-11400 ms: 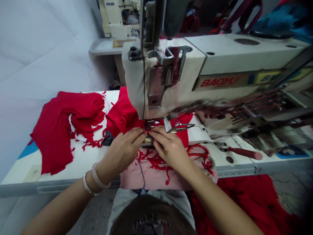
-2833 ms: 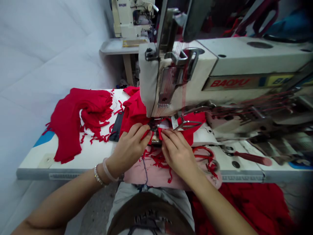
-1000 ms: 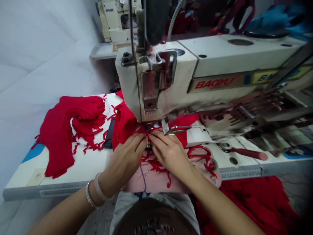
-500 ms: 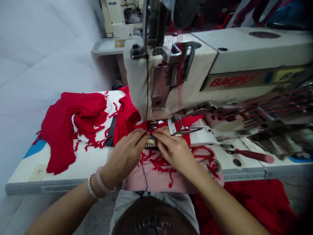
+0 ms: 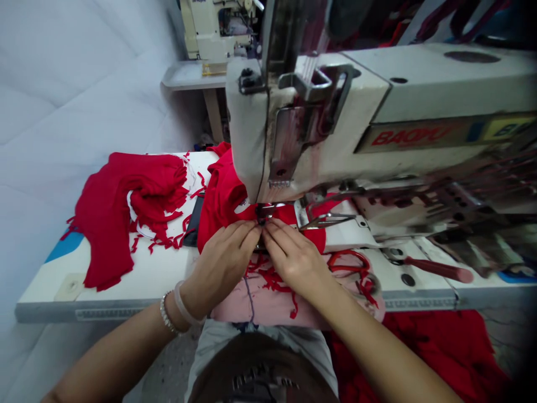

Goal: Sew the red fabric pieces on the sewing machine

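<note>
Your left hand (image 5: 220,267) and your right hand (image 5: 296,263) both pinch the red knit cloth (image 5: 224,196) with fingertips, very close together, just before the presser foot (image 5: 265,211) of the sewing machine (image 5: 327,101). Under your wrists lies a pink cloth (image 5: 268,307) with red scraps, and other red piece (image 5: 104,246) rests on the counter (image 5: 126,296) at left.

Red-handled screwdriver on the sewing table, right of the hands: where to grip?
Grip its red handle, on the red-handled screwdriver, coming from the near side with fingers wrapping around it. It lies flat on the sewing table. The handle is the thick, exposed part; the thin shaft end points left, toward the sewing machine.
</note>
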